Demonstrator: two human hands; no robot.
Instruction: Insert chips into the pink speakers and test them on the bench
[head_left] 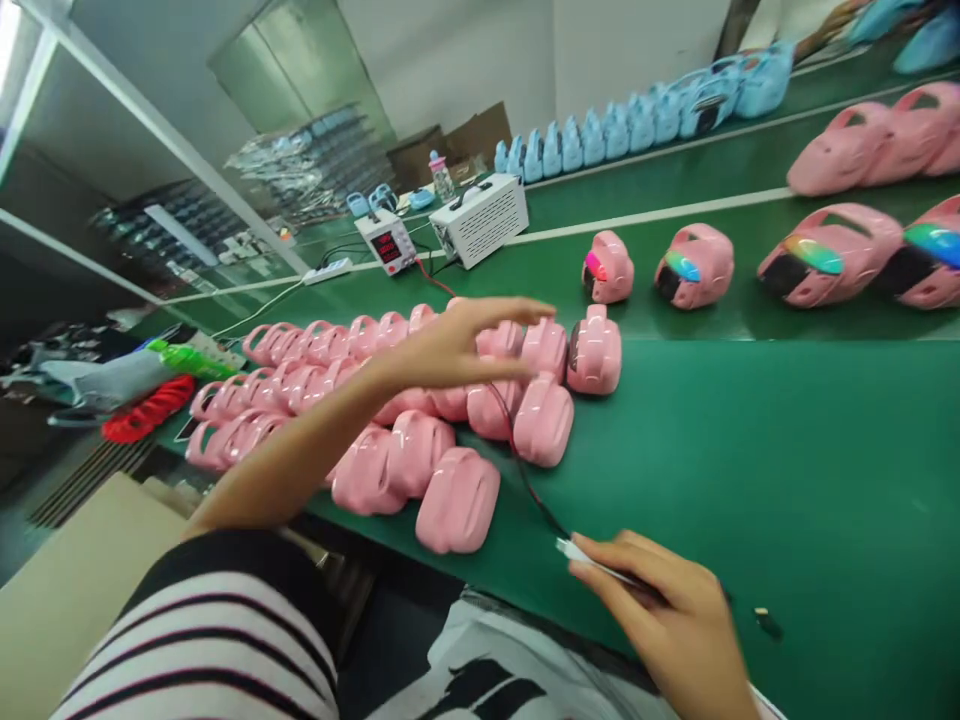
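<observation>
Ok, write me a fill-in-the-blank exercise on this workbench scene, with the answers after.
1. The left hand reaches over a cluster of glossy ____ plastic shells.
2. The right hand pinches a white connector on a thin ____ wire.
3. The shells lie on a ____ mat.

Missing words: pink; red-and-black; green

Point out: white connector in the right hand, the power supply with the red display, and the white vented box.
white connector [571, 549], head view, tip beyond the fingers.
power supply [387, 242], head view, front panel by the red display.
white vented box [484, 215], head view, perforated side.
</observation>
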